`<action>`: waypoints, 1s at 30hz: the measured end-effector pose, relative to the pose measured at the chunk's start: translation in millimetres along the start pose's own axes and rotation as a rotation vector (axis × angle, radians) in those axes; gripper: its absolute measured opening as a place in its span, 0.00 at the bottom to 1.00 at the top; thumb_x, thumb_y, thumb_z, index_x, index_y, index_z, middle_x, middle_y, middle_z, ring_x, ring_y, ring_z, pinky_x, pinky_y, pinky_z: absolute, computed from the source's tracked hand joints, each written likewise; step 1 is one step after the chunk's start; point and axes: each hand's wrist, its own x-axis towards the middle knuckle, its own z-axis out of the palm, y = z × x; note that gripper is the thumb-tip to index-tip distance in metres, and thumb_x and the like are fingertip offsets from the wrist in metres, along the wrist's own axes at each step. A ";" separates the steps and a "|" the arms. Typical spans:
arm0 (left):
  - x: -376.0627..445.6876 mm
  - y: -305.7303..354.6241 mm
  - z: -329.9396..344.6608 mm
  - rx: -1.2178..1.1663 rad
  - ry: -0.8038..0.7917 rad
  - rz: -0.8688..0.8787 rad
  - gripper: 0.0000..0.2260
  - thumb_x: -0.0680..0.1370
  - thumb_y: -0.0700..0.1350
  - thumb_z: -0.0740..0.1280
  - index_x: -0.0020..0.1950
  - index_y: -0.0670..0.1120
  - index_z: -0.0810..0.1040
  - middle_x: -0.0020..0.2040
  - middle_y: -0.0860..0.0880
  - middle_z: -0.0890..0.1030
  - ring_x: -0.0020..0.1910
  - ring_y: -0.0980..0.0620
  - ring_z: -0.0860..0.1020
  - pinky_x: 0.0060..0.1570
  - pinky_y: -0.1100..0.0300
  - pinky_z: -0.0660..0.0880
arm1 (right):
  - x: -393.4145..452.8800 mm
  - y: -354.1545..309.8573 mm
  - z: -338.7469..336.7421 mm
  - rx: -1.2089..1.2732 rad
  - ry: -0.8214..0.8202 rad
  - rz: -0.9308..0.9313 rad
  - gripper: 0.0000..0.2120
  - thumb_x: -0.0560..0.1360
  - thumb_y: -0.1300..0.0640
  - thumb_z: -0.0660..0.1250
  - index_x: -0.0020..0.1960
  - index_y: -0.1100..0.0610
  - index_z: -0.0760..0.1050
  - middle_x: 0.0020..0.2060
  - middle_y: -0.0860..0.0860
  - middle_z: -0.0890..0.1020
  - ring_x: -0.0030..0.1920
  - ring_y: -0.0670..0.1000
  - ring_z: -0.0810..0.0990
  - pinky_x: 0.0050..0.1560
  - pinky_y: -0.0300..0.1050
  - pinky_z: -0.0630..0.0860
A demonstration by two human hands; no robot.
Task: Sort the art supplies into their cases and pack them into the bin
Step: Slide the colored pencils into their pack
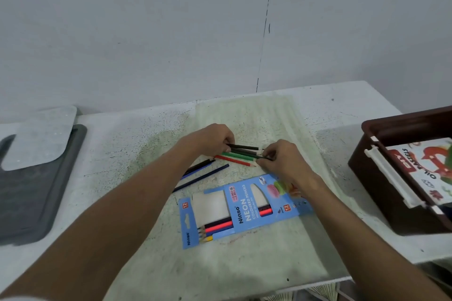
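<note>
Pastel box (pixel 425 171) inside brown bin (pixel 381 178)

Blue pencil case (pixel 241 212), brown bin (pixel 381 178), red pencil (pixel 233 161).

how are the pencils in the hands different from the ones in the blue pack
The loose pencils lie bare on the table, gathered between the left hand and right hand; the packed pencils sit inside the blue Ninso pack, seen through its window. The loose ones are black, green and red with tips pointing right; the packed ones include pink, dark and yellow with tips pointing left. Both groups are coloured pencils lying roughly flat.
</note>
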 end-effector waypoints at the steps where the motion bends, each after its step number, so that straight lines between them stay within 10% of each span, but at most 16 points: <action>1: -0.1 -0.9 0.3 -0.023 0.003 -0.003 0.08 0.76 0.43 0.68 0.55 0.45 0.81 0.51 0.49 0.80 0.48 0.53 0.76 0.47 0.61 0.69 | 1.4 0.5 0.8 0.012 -0.006 0.001 0.09 0.71 0.52 0.74 0.46 0.58 0.82 0.40 0.50 0.79 0.41 0.48 0.77 0.36 0.35 0.68; 10: -34.7 1.1 -18.2 -0.173 0.292 -0.115 0.08 0.77 0.43 0.68 0.55 0.45 0.83 0.46 0.48 0.82 0.43 0.52 0.76 0.43 0.62 0.68 | 13.9 -11.9 3.0 -0.037 -0.101 -0.022 0.28 0.67 0.47 0.76 0.64 0.54 0.75 0.47 0.48 0.73 0.49 0.48 0.73 0.48 0.41 0.70; 19: -115.3 35.1 6.3 -0.962 0.666 -0.371 0.10 0.74 0.46 0.72 0.55 0.47 0.82 0.45 0.51 0.82 0.39 0.61 0.79 0.35 0.73 0.72 | 20.8 -36.5 5.5 -0.117 -0.252 -0.145 0.04 0.72 0.58 0.72 0.46 0.56 0.80 0.43 0.51 0.81 0.44 0.51 0.78 0.43 0.40 0.71; 30: -178.6 43.3 87.9 -1.358 0.871 -0.667 0.04 0.76 0.42 0.69 0.49 0.43 0.82 0.34 0.44 0.81 0.30 0.49 0.76 0.28 0.58 0.73 | -7.0 -35.8 -7.7 -0.010 -0.208 -0.089 0.08 0.74 0.60 0.70 0.52 0.60 0.82 0.44 0.52 0.83 0.39 0.46 0.76 0.36 0.35 0.69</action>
